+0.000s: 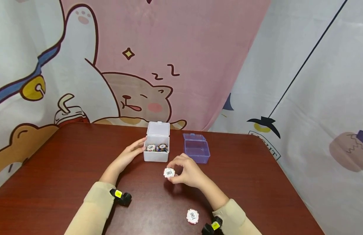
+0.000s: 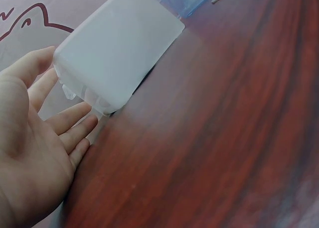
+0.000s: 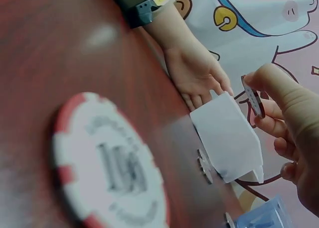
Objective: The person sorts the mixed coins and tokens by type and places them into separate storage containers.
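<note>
My right hand (image 1: 187, 171) pinches a white-and-red poker chip (image 1: 169, 172) marked 100 between thumb and fingers, in front of the white box. In the right wrist view this chip (image 3: 253, 97) shows edge-on. The white plastic box (image 1: 156, 157) has its lid tipped back and holds several poker chips (image 1: 156, 148). At its left side is my left hand (image 1: 129, 157), fingers extended and fingertips at the wall. The left wrist view shows those fingers (image 2: 70, 119) loosely spread at the box's edge.
A translucent blue box (image 1: 197, 152) with a raised lid stands right of the white one. Another chip (image 1: 192, 216) marked 100 lies near my right wrist. The right wrist view shows small discs (image 3: 204, 167) beside the white box. A printed curtain (image 1: 181, 65) hangs behind the table.
</note>
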`<state>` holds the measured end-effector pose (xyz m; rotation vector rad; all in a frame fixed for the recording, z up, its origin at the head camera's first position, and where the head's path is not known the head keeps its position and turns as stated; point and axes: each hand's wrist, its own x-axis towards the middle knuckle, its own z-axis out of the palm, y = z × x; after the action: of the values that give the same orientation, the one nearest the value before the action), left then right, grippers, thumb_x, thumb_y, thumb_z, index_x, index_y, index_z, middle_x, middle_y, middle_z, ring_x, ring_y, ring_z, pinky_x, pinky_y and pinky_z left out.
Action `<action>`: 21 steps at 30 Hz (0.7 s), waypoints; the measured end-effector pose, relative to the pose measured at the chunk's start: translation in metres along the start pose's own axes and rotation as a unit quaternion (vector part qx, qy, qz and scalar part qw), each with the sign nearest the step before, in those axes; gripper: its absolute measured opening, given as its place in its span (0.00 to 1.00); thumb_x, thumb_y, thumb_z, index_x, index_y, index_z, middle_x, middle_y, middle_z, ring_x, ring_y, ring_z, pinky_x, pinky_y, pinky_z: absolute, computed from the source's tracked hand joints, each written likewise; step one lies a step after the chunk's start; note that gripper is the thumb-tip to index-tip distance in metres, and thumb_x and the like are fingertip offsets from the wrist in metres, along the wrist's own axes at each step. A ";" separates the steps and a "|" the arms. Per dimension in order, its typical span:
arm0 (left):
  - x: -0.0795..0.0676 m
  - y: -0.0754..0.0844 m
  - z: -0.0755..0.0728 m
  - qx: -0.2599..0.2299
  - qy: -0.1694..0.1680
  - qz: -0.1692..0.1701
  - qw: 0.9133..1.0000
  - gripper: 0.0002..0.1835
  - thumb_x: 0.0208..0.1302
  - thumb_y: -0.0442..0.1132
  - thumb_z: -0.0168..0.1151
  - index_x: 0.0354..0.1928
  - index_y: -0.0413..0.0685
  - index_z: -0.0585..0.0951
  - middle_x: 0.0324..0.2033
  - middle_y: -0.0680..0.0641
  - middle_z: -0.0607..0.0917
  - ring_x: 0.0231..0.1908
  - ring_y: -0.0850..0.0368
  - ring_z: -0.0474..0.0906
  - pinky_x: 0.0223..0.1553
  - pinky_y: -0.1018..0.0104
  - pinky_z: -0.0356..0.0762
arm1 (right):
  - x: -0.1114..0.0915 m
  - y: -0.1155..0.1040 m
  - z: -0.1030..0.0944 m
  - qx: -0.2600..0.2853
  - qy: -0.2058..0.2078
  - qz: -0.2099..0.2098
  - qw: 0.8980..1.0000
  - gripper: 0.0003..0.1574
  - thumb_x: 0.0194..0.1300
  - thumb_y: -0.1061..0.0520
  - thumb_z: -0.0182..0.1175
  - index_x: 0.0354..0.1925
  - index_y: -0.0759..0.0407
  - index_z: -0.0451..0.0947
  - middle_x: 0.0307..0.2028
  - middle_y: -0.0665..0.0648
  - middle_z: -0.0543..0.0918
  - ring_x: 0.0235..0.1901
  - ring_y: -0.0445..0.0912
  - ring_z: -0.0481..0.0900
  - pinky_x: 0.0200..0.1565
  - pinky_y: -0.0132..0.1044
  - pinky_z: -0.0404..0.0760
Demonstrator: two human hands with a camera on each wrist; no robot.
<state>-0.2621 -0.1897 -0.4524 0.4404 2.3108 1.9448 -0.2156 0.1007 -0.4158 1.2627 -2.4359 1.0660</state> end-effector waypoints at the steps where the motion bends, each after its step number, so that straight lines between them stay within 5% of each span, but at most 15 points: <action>1: 0.000 0.000 0.000 0.000 0.000 0.002 1.000 0.28 0.72 0.41 0.52 0.72 0.52 0.62 0.66 0.37 0.66 0.66 0.42 0.58 0.64 0.40 0.46 | 0.002 0.000 0.000 -0.006 0.005 -0.001 1.000 0.19 0.41 0.54 0.75 0.36 0.49 0.83 0.32 0.38 0.81 0.35 0.39 0.71 0.37 0.32 0.71; 13: -0.002 0.008 0.001 -0.001 -0.002 0.005 1.000 0.29 0.71 0.39 0.52 0.72 0.47 0.61 0.66 0.35 0.65 0.66 0.40 0.58 0.64 0.39 0.47 | 0.033 0.002 -0.001 -0.038 0.078 0.022 0.996 0.20 0.37 0.57 0.79 0.33 0.54 0.84 0.28 0.43 0.79 0.35 0.42 0.72 0.38 0.35 0.72; 21: 0.000 -0.001 0.001 0.003 0.004 0.007 1.000 0.28 0.72 0.40 0.52 0.72 0.51 0.62 0.66 0.37 0.67 0.65 0.42 0.59 0.64 0.40 0.48 | 0.053 0.014 0.001 -0.039 0.107 0.071 0.991 0.19 0.41 0.55 0.78 0.34 0.56 0.85 0.30 0.44 0.81 0.37 0.45 0.72 0.40 0.38 0.70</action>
<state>-0.2621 -0.1892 -0.4531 0.4508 2.3255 1.9489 -0.2585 0.0716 -0.3987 0.9113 -2.4051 1.0678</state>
